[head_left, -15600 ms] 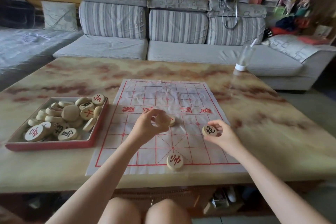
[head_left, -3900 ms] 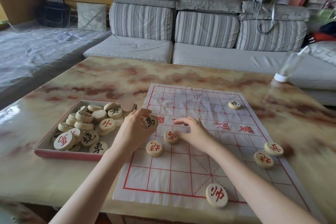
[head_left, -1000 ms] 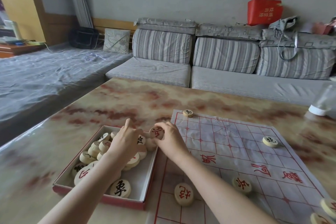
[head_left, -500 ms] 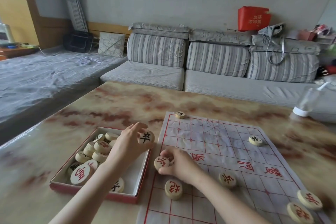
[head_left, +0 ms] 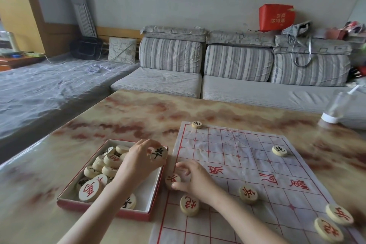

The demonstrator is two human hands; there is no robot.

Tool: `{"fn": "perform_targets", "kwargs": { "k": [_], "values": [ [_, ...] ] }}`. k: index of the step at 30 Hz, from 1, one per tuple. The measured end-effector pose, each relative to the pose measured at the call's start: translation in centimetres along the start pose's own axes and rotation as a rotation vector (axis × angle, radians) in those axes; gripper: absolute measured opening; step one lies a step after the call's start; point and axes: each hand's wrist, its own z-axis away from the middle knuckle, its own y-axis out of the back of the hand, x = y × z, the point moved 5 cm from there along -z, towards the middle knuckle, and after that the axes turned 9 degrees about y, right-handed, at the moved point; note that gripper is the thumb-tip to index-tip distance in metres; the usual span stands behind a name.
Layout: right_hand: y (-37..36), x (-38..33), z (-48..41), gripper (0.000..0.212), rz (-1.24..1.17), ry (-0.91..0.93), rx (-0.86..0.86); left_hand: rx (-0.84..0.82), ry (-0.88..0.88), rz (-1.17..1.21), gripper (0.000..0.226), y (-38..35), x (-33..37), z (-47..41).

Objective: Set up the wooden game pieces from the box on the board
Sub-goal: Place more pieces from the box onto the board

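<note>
While left hand (head_left: 138, 161) lifts one piece (head_left: 158, 154), right hand (head_left: 195, 179) pins another (head_left: 172, 180).

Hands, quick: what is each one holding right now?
Left hand: closed on a black-marked piece above the box.
Right hand: fingers pinching a red-marked piece at the board's edge.
</note>
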Motion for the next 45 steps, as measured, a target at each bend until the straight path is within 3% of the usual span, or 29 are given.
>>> {"fn": "perform_targets", "kwargs": {
  "k": [5,11,19,23,27,32,38,45],
  "values": [
    [4.5,2.1,1.3,0.035,-0.024,-0.029,0.140,-0.101,-0.027,0.005,0.041,-2.6,2.3,-1.4],
    [8.9,5.9,3.3,0.027,-0.063,-0.116,0.296,-0.257,-0.020,0.013,0.043,-9.3,6.5,-4.0],
    [10.8,8.6,4.8,0.021,-0.046,-0.115,0.337,-0.289,0.001,-0.079,0.032,-15.3,8.1,-6.5],
    [10.9,8.9,5.2,0.023,-0.023,-0.097,0.328,-0.279,-0.008,-0.165,0.048,-16.2,7.9,-6.8],
    [10.9,8.9,5.5,0.024,-0.014,-0.085,0.309,-0.284,-0.036,-0.223,0.039,-16.8,7.9,-6.6],
    [10.4,8.6,5.4,0.024,-0.028,-0.090,0.292,-0.229,-0.050,-0.179,0.052,-15.9,7.7,-6.1],
    [9.0,6.3,4.4,0.024,-0.071,-0.055,0.277,-0.156,-0.077,-0.216,0.032,-11.0,6.1,-4.8],
    [5.5,2.3,3.1,0.025,-0.136,-0.011,0.194,-0.021,-0.029,-0.293,0.037,-2.2,-0.2,-3.0]
  ]
}}
